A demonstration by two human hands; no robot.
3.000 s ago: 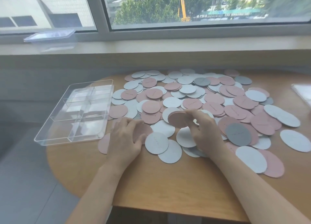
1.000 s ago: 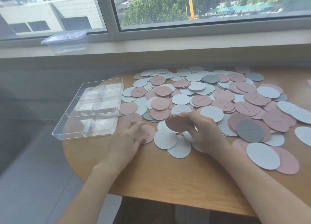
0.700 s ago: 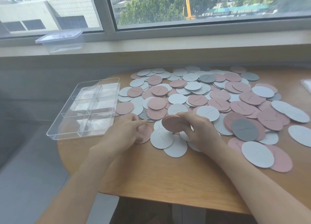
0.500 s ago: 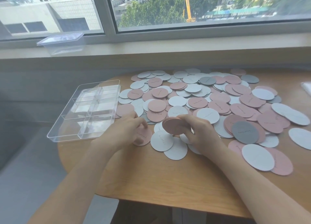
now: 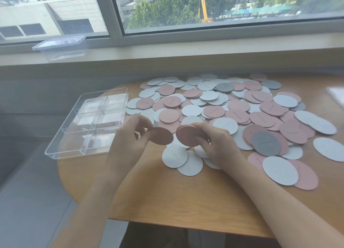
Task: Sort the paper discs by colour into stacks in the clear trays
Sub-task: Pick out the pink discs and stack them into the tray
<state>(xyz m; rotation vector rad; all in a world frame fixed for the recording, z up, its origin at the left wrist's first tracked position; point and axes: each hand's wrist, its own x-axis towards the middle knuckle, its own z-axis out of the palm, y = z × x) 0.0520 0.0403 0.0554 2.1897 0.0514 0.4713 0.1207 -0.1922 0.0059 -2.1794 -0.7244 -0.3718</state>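
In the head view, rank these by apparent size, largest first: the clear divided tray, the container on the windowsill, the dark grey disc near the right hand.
1. clear divided tray
2. container on the windowsill; it sits farther from the camera, so its true size may be understated
3. dark grey disc

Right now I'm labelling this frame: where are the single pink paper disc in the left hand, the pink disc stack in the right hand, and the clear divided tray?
Single pink paper disc (image 5: 162, 136), head view, face centre.
Pink disc stack (image 5: 186, 137), head view, front face.
Clear divided tray (image 5: 55, 151), head view, near-left rim.
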